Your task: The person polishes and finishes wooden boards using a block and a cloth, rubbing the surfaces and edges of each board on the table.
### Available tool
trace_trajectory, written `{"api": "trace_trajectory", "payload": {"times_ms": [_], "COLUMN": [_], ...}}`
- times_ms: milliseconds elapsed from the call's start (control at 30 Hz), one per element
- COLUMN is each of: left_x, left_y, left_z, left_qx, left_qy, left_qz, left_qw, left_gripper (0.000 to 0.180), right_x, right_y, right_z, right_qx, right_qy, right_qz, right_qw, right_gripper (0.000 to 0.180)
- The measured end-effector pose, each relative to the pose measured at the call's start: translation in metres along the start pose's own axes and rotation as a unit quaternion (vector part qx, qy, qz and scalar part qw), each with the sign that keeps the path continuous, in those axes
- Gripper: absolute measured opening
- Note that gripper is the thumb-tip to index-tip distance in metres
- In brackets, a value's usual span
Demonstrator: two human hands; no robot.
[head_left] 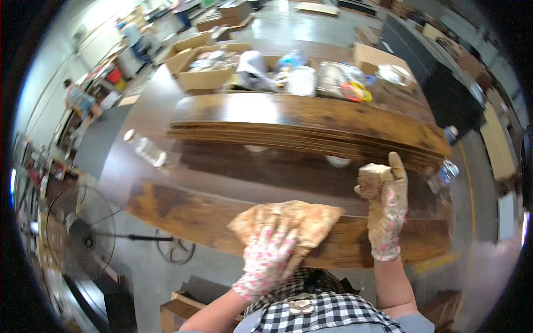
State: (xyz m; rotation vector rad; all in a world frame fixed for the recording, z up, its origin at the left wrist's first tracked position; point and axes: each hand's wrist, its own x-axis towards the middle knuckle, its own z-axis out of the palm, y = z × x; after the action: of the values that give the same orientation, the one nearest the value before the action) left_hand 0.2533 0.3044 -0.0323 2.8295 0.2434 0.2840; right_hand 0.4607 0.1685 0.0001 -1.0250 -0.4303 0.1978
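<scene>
My left hand, in a white glove with pink spots, grips a brown-stained rag and presses it on a long brown board along the table's near side. The rag's corners stick out past the fingers. My right hand, in a similar glove with brown-stained fingers, holds a small block with a pale top and a rough brown side. The hand is over the board's right part, its index finger pointing up. Whether the block is wood or sponge I cannot tell.
Behind lies a stack of brown boards across the dark table. A clear bottle lies at left, another bottle at right. Open cardboard boxes and a tape roll line the far side. A fan stands left; people work beyond.
</scene>
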Motion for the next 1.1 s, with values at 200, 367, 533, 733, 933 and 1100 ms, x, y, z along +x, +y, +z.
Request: {"api": "trace_trajectory", "payload": {"times_ms": [200,367,533,733,933,1100], "left_x": [0.043,0.107,0.136,0.140,0.062,-0.048], "left_y": [0.082,0.191,0.271,0.201,-0.025,-0.211], "left_z": [0.028,0.085,0.158,0.063,0.003,-0.057], "left_qx": [-0.019,-0.132,-0.213,-0.325,-0.163,0.053], "left_qy": [-0.024,-0.116,-0.103,-0.263,0.215,0.373], "left_qz": [0.097,0.272,0.526,0.359,-0.122,-0.360], "left_qw": [0.995,0.946,0.817,0.835,0.955,0.853], "left_gripper": [0.060,0.055,0.036,0.026,0.007,0.018], "right_x": [-0.015,-0.051,-0.065,-0.057,-0.049,-0.028], "right_y": [-0.083,-0.107,-0.123,-0.120,-0.089,-0.078], "right_z": [-0.163,-0.249,-0.268,-0.270,-0.306,-0.313], "right_qx": [-0.062,-0.049,-0.026,-0.220,-0.444,-0.556], "right_qy": [0.129,0.207,0.272,0.356,0.330,0.311], "right_qz": [-0.082,-0.092,-0.119,-0.097,-0.063,-0.039], "right_qw": [0.986,0.973,0.955,0.903,0.831,0.770], "right_gripper": [0.044,0.043,0.040,0.061,0.061,0.060]}}
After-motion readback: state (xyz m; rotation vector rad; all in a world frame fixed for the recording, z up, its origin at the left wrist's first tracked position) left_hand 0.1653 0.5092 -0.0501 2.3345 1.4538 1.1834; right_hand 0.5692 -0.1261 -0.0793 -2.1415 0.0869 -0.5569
